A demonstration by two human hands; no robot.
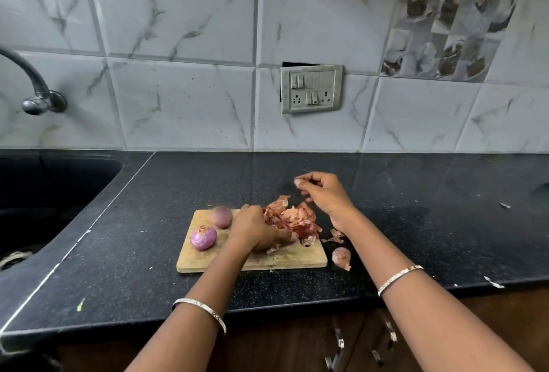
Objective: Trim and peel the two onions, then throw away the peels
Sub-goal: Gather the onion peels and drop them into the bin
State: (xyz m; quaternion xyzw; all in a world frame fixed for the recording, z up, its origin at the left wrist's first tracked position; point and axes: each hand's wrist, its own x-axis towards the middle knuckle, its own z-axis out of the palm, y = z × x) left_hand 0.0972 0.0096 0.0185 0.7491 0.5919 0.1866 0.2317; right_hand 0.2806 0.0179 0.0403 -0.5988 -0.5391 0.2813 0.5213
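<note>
Black speckled counter [416,193] runs under a marble-tiled wall, with a dark sink [59,181] at the left. A wooden board [291,259] lies in the middle. Both onions [203,238] sit bare and purple on its left end, close together and just left of the left hand [255,232], so trimming and peeling look done.

The peels [294,217] are heaped on the board's far right part, spilling over its back edge. The heap runs roughly from far left to near right. The left hand lies palm down on the board, pressed against the heap's left side, with the thumb along the near edge. Its fingertips are buried in the skins, so I cannot tell whether it grips them or only pushes.

The right hand [323,193] hovers just above and behind the heap with its fingers bent and thumb near forefinger. I cannot tell whether a scrap is pinched there.

The heap thus lies between the two hands, which suits a two-handed scoop. A stray peel [341,257] and smaller bits [337,235] lie off the board on the counter to its right, under the right forearm. They are on the right hand's side and would be missed by that scoop. No bin shows.
</note>
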